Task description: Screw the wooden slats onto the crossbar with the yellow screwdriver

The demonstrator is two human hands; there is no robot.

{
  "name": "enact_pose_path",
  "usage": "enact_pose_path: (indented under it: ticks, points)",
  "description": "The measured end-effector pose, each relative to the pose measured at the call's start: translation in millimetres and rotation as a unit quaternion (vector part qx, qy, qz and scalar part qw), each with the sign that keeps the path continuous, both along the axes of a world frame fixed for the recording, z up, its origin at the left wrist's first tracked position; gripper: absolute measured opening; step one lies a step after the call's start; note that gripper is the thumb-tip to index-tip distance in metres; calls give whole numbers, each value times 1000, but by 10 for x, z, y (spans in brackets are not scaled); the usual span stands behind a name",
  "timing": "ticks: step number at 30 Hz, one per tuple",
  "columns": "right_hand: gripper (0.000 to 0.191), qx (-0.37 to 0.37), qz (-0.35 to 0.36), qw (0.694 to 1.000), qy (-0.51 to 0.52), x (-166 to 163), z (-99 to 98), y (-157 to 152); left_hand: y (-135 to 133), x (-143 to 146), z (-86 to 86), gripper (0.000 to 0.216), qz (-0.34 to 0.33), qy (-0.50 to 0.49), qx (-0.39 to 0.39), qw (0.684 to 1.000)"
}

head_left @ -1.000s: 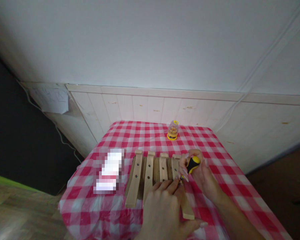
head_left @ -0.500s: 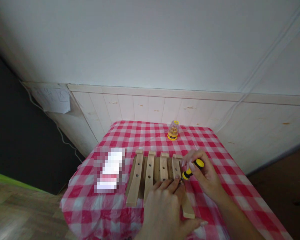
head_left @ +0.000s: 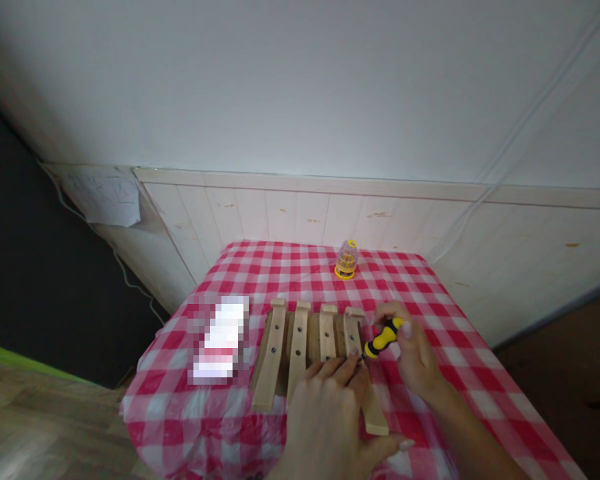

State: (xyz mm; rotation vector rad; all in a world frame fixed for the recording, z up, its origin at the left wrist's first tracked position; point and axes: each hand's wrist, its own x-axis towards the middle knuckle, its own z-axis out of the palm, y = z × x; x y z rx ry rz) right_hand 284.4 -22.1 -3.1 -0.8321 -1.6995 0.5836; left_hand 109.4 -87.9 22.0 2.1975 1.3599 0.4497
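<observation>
A board of dark wood [head_left: 262,357] lies on the table with several curved pale wooden slats [head_left: 267,383] across it, each with dark screw holes or screw heads. My left hand [head_left: 325,413] rests flat over the right-hand slats, fingers stretched forward and thumb spread to the right. Its fingertips hide part of the rightmost slat [head_left: 375,417]. In my right hand [head_left: 420,360] is a yellow and black screwdriver [head_left: 383,339], gripped by the handle and tilted. Its tip points down at the rightmost slat beside my left fingertips; the exact contact point is hard to see.
A clear bit case with a yellow base [head_left: 347,261] stands at the back of the table. A pixelated bright rectangle [head_left: 223,340] lies left of the board. The red and white checked tablecloth [head_left: 205,433] reaches the panelled wall [head_left: 300,217].
My right fingers have shifted back along the screwdriver handle, and more of the handle shows. My left hand and the wooden board stay in place.
</observation>
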Motion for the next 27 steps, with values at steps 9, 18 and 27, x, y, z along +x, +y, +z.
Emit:
enact_pose_path:
  ticks: [9, 18, 27]
  points:
    - [22, -179, 187, 943, 207, -108, 85, -21, 1, -23, -19, 73, 1, 18, 10, 1000]
    - [29, -334, 246, 849, 327, -107, 197, -27, 15, -14, 30, 74, -5, 39, -19, 999]
    - [17, -261, 287, 888, 246, -61, 93, -24, 2, -4, 23, 72, 6, 23, -4, 1000]
